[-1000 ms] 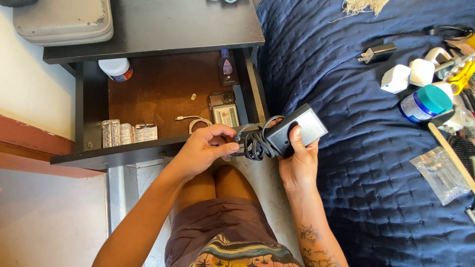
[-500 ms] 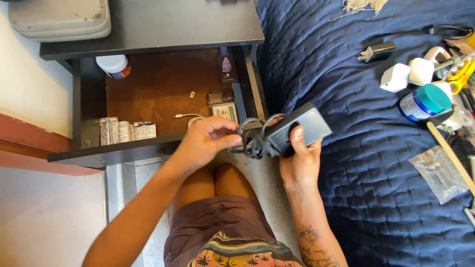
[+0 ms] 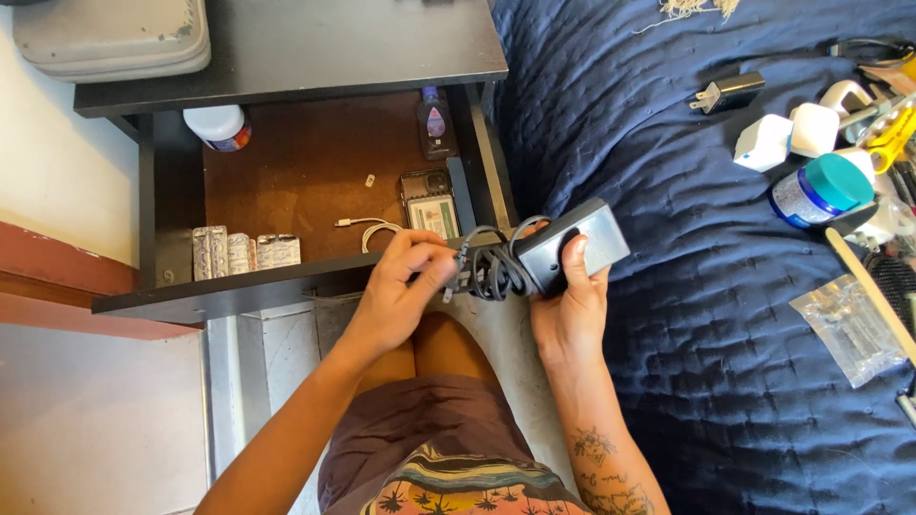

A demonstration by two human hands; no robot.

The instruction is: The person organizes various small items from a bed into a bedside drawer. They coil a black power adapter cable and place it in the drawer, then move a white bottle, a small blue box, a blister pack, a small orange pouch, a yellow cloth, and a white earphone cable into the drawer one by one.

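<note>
My right hand (image 3: 571, 310) grips a dark grey power adapter brick (image 3: 577, 246), thumb pressed on its face. A black cord (image 3: 491, 267) is coiled in loops against the brick's left end. My left hand (image 3: 401, 291) pinches the free end of that cord at the coil. Both hands are over my lap, just in front of the open drawer (image 3: 286, 191) of a black nightstand.
The drawer holds blister packs (image 3: 243, 251), a white cable (image 3: 372, 229), a phone (image 3: 429, 200), a small bottle (image 3: 436, 122) and a white jar (image 3: 219, 126). On the blue bedspread (image 3: 687, 286) to the right lie white chargers (image 3: 787, 133), a black plug (image 3: 730, 92), a teal-lidded jar (image 3: 821, 189) and a plastic bag (image 3: 849, 329).
My left hand has worked the cord closer around the coil beside the brick. The right hand keeps the adapter in about the same spot.
</note>
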